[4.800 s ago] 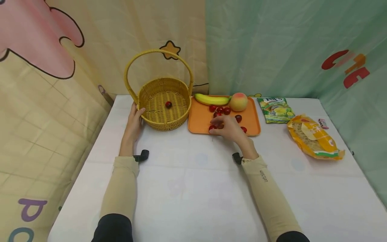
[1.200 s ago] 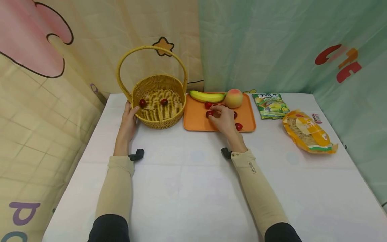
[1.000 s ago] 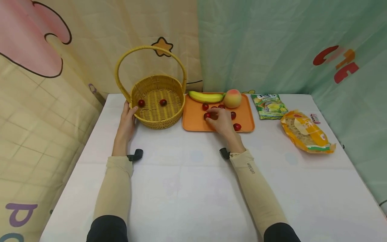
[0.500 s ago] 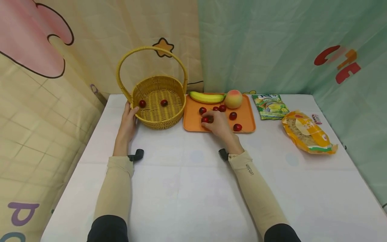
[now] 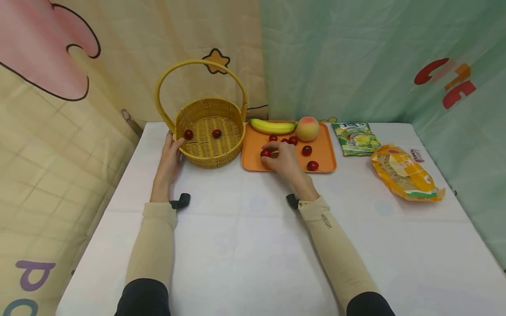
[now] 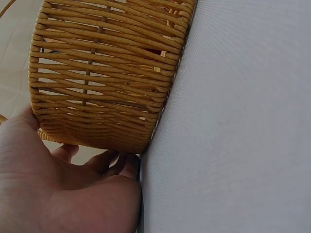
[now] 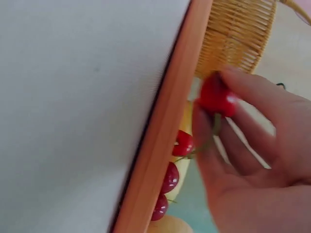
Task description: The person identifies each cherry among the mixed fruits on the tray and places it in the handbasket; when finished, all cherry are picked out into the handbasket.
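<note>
My left hand (image 5: 170,160) holds the near left side of a yellow wicker basket (image 5: 211,161), thumb by the rim and fingers along the outer wall. Two cherries lie inside it, one left (image 5: 188,134) and one near the middle (image 5: 216,133). Between thumb and fingertips my right hand (image 5: 285,161) pinches a red cherry (image 7: 216,94) with a green stem, over the left part of an orange tray (image 5: 253,164). More cherries lie on the tray, among them one on the right (image 5: 306,150) and one near the front edge (image 5: 312,166); the hand partly covers others.
A banana (image 5: 272,127) and a peach (image 5: 307,128) lie along the tray's back. Right of it are a green snack packet (image 5: 357,139), a yellow bag (image 5: 407,173) and a small wrapped sweet (image 5: 417,155). The basket's tall handle (image 5: 201,61) arches above it.
A second cherry has come into the basket since the earliest frame. My right hand has shifted left over the tray and now pinches another cherry. My left hand stays at the basket.
</note>
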A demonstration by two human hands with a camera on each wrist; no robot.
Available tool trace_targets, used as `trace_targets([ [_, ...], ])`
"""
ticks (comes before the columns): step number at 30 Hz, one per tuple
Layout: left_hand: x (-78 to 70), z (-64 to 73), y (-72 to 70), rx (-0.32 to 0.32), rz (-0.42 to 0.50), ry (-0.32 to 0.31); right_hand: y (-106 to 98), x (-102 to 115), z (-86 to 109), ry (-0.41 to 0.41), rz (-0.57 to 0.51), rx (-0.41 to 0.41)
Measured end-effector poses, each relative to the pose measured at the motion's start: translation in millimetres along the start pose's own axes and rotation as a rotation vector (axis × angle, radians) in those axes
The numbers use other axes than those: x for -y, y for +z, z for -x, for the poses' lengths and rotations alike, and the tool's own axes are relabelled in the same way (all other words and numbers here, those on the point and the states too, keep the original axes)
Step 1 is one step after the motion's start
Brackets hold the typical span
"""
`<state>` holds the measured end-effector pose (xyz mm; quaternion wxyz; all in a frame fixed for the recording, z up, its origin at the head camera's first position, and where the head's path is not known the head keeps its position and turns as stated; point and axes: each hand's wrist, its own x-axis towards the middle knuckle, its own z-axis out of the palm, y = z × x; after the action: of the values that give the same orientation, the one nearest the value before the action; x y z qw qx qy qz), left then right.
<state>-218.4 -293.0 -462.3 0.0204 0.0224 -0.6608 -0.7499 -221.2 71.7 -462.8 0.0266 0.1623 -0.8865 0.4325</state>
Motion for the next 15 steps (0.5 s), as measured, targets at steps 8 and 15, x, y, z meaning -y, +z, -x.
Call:
trace_targets([
  [8,-1.5,0.0,2.4,-0.001,-0.005,-0.018,-5.8,26.1,-20.2,-0.041,-0.046,-0.03],
  [15,1.1,-1.5,-1.4,-0.004,-0.001,-0.01,-2.7,69.4,-45.8,-0.177,-0.032,-0.007],
])
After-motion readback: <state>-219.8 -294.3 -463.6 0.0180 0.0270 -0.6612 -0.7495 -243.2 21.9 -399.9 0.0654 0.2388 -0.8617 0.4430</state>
